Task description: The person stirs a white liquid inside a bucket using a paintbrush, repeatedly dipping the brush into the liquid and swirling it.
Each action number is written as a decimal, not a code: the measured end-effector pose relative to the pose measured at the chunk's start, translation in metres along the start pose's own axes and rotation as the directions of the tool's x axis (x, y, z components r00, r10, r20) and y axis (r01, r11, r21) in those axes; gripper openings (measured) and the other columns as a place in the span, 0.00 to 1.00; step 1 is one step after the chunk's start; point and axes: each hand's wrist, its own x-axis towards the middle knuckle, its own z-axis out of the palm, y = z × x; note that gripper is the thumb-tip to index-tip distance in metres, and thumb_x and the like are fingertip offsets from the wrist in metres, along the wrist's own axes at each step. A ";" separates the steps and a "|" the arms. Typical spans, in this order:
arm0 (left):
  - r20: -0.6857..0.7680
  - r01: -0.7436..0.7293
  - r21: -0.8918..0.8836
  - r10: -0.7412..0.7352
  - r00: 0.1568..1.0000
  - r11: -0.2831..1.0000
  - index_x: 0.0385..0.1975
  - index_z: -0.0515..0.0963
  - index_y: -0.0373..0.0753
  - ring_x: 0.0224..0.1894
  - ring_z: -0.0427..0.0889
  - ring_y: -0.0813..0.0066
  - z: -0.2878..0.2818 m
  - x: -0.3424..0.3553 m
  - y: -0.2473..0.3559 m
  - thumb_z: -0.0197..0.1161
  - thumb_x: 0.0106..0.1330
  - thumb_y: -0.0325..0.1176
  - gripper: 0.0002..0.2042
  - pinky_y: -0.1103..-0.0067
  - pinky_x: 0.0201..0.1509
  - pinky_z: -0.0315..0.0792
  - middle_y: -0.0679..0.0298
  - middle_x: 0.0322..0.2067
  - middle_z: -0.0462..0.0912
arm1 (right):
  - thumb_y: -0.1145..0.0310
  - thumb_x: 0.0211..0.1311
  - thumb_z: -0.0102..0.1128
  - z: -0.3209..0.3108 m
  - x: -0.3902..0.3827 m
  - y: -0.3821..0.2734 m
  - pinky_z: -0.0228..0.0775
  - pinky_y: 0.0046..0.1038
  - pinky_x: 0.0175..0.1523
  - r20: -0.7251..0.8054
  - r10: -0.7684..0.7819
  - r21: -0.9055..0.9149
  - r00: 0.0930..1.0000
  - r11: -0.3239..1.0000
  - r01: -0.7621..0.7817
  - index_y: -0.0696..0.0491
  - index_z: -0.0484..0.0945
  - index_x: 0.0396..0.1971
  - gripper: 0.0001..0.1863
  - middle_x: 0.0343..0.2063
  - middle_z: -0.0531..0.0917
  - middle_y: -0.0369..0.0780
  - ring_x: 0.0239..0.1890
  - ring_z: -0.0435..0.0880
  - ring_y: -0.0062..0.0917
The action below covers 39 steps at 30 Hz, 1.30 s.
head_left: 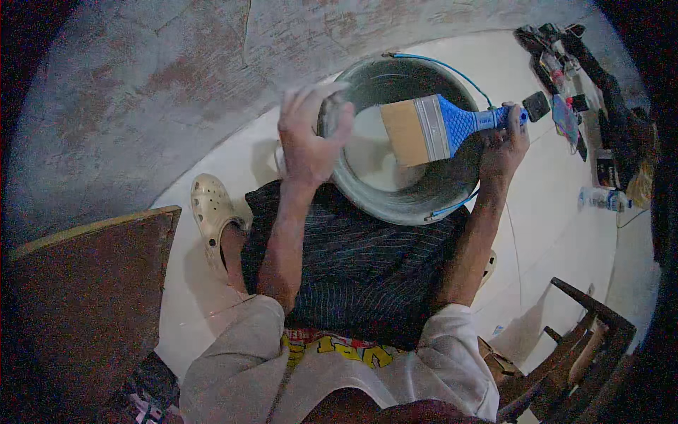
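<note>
One brush: held above the bucket, its bristles over the pale contents.
Right hand: fingers closed around the blue handle's end.
Left hand: fingers curved and parted from the thumb at the left rim; blur hides whether they grip it.
Any drips: keeping the bristles inside the rim would likely catch them.

Left hand: fingers curved, thumb apart, partly blurred. Right hand: closed in a grip. Forearms: bare, extended forward.
</note>
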 end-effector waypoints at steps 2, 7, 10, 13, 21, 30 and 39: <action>0.027 -0.246 -0.105 0.250 0.968 0.964 0.57 0.76 0.38 0.54 0.78 0.63 0.006 0.000 0.011 0.69 0.59 0.37 0.25 0.71 0.64 0.68 0.58 0.45 0.83 | 0.56 0.74 0.55 0.003 -0.003 -0.005 0.57 0.14 0.24 0.028 -0.020 0.117 0.999 0.993 0.017 0.55 0.76 0.40 0.16 0.22 0.71 0.30 0.19 0.64 0.09; 0.263 0.048 -0.391 0.062 0.963 0.919 0.55 0.78 0.41 0.53 0.79 0.67 0.008 0.010 0.034 0.74 0.56 0.41 0.27 0.70 0.62 0.69 0.60 0.47 0.84 | 0.55 0.74 0.54 0.004 -0.003 -0.005 0.66 0.17 0.30 0.048 -0.061 0.196 0.997 0.979 0.050 0.55 0.76 0.41 0.17 0.26 0.75 0.33 0.25 0.72 0.14; 0.434 0.046 -0.323 0.105 0.895 0.945 0.56 0.78 0.41 0.53 0.80 0.67 0.006 0.026 0.032 0.76 0.53 0.44 0.30 0.70 0.63 0.69 0.61 0.46 0.84 | 0.54 0.74 0.54 0.005 -0.004 -0.004 0.68 0.19 0.32 0.057 -0.096 0.248 0.994 0.966 0.079 0.55 0.75 0.41 0.17 0.27 0.77 0.34 0.28 0.76 0.16; 0.542 -0.037 -0.268 0.182 0.820 0.963 0.55 0.77 0.39 0.51 0.80 0.67 0.009 0.040 0.034 0.75 0.55 0.45 0.29 0.71 0.62 0.70 0.59 0.44 0.84 | 0.54 0.75 0.52 0.002 -0.006 -0.007 0.70 0.19 0.32 0.078 -0.096 0.318 0.992 0.946 0.067 0.54 0.74 0.41 0.17 0.28 0.76 0.34 0.29 0.77 0.18; 0.103 0.091 -0.835 -0.008 0.995 0.542 0.49 0.77 0.28 0.44 0.81 0.70 0.021 0.024 -0.006 0.51 0.75 0.36 0.16 0.73 0.56 0.73 0.56 0.38 0.83 | 0.55 0.76 0.49 -0.010 -0.008 -0.017 0.70 0.21 0.30 0.275 -0.199 0.690 0.941 0.722 -0.049 0.55 0.73 0.45 0.17 0.38 0.80 0.40 0.29 0.78 0.20; -0.256 -0.153 -0.830 -0.123 0.959 0.537 0.48 0.73 0.25 0.41 0.80 0.62 0.006 0.019 -0.048 0.51 0.71 0.35 0.17 0.65 0.54 0.71 0.51 0.34 0.80 | 0.52 0.76 0.46 -0.025 -0.028 -0.078 0.73 0.28 0.31 0.044 -0.240 0.699 0.970 0.701 0.141 0.54 0.71 0.56 0.22 0.39 0.81 0.46 0.29 0.76 0.26; -0.248 -0.036 -0.650 -0.166 0.955 0.759 0.47 0.73 0.26 0.38 0.78 0.65 0.009 0.011 -0.031 0.45 0.72 0.30 0.14 0.65 0.56 0.73 0.52 0.32 0.79 | 0.53 0.76 0.42 -0.051 -0.023 -0.086 0.72 0.27 0.30 0.062 -0.279 0.602 0.958 0.776 0.188 0.55 0.70 0.57 0.23 0.46 0.78 0.46 0.36 0.76 0.25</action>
